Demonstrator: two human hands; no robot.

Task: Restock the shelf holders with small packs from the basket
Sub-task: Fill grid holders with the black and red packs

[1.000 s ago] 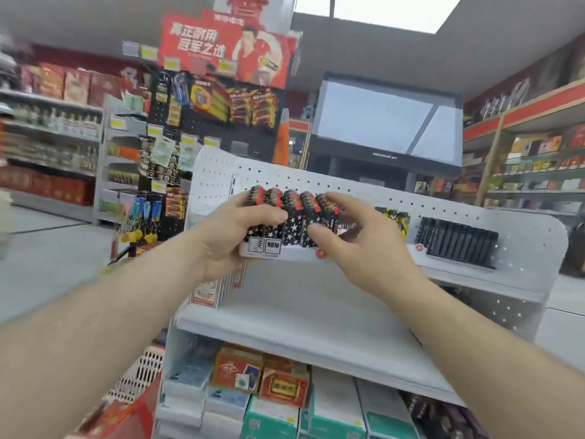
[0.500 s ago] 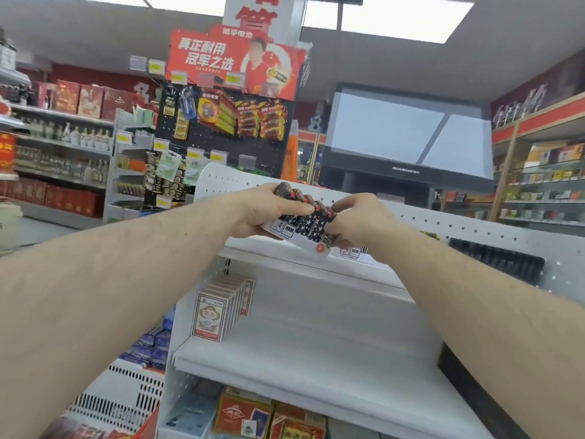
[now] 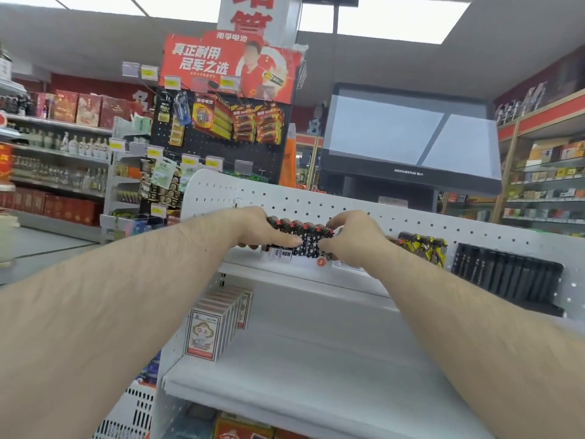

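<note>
A pack of several star-patterned lighters with red tops [image 3: 305,240] in a white tray sits at the top shelf ledge [image 3: 285,272] against the white pegboard back [image 3: 364,213]. My left hand [image 3: 256,228] grips its left end, thumb across the front. My right hand [image 3: 351,237] grips its right end. A yellow-and-black lighter pack [image 3: 422,248] and a black holder [image 3: 506,275] stand to the right on the same ledge. The white basket [image 3: 126,416] shows at the bottom left, its contents out of view.
A row of card boxes [image 3: 215,324] stands at the left of the middle shelf [image 3: 316,375]. Boxed goods [image 3: 240,430] fill the shelf below. A battery display rack [image 3: 221,128] and a checkout monitor [image 3: 408,134] rise behind the pegboard.
Both hands carried the lighter pack up and forward from in front of the shelf to the top ledge, then levelled it from a tilt. The view tipped upward.
</note>
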